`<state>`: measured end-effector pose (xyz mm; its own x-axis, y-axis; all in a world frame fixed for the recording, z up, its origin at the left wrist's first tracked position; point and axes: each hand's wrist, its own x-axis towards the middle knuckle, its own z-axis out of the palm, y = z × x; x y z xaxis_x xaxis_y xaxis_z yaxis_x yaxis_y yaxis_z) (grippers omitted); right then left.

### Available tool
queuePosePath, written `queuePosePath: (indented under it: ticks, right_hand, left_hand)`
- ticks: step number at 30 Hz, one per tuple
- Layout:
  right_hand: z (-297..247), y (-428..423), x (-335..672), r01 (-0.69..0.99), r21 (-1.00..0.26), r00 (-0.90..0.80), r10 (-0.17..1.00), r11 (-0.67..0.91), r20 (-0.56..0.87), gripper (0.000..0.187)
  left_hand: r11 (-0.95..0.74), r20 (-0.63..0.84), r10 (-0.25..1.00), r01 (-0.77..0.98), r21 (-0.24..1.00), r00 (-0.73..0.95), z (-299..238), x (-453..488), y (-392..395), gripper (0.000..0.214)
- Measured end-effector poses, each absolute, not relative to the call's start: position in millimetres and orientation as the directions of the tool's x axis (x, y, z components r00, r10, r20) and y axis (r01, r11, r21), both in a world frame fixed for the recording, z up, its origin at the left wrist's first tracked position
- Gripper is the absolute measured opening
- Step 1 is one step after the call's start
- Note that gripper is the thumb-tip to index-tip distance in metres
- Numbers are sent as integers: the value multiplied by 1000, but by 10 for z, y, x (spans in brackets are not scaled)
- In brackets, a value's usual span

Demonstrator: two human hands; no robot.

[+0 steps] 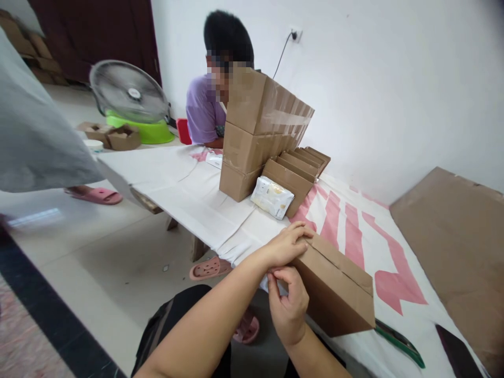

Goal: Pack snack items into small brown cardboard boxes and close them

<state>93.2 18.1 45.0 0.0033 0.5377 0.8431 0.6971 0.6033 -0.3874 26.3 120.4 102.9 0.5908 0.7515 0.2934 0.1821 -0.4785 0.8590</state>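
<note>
A closed cardboard box (334,283) lies on the near edge of the cloth-covered table, a seam running along its top. My left hand (289,244) holds the box at its left end, fingers bent over the top edge. Just below the left wrist, my right hand (289,304) is closed in a pinch by the box's lower left corner. Whatever lies between its fingertips is too small or hidden to make out. Beyond the left hand, a white packet (272,197) leans against several open cardboard boxes (293,173).
Taped boxes (244,147) stand stacked on the table (173,173). A green-edged tool (401,341) and a dark flat object (457,349) lie to the right, near a large cardboard sheet (452,252). A person in purple (202,107) sits behind the stack; a fan (132,94) stands left.
</note>
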Motion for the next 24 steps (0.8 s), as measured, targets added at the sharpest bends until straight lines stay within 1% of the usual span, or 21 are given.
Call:
queuePosePath:
  ticks: [3,6,8,12,15,17,20,22,24]
  right_hand:
    - [467,188,906,721,-404,43,546,562,836,14]
    - [472,121,935,694,-435,58,558,574,828,15]
    - [452,7,1014,674,-432,22,569,599,822,17]
    - [373,-364,1379,647,-411,-106,609,642,786,19]
    - [349,-661,1848,686,-359,-180,625,633,759,21]
    - [356,-820,2216,786,-283,-198,657,550,728,20]
    - [340,-975,2713,926,-147,-174,741,347,649,13]
    - [284,-1030,2927,958,-94,-173,807,271,564,13]
    - [210,-1060,3024,965,-87,-174,848,249,500,15]
  left_hand:
    - [-480,293,753,188,857,589,1018,271,1213,41]
    - [-474,290,763,194,859,578,1005,279,1222,40]
    - [-477,292,762,196,857,578,1000,277,1222,40]
    - [-489,291,755,208,847,588,1015,255,1204,40]
    - [-492,289,750,209,845,595,1040,248,1187,41]
    - [-489,288,752,210,847,593,1056,252,1180,41]
    - [-483,283,765,224,847,579,1071,266,1168,39]
    - [-480,278,774,240,844,569,1076,274,1153,39]
    - [-481,278,780,254,839,560,1078,279,1134,39]
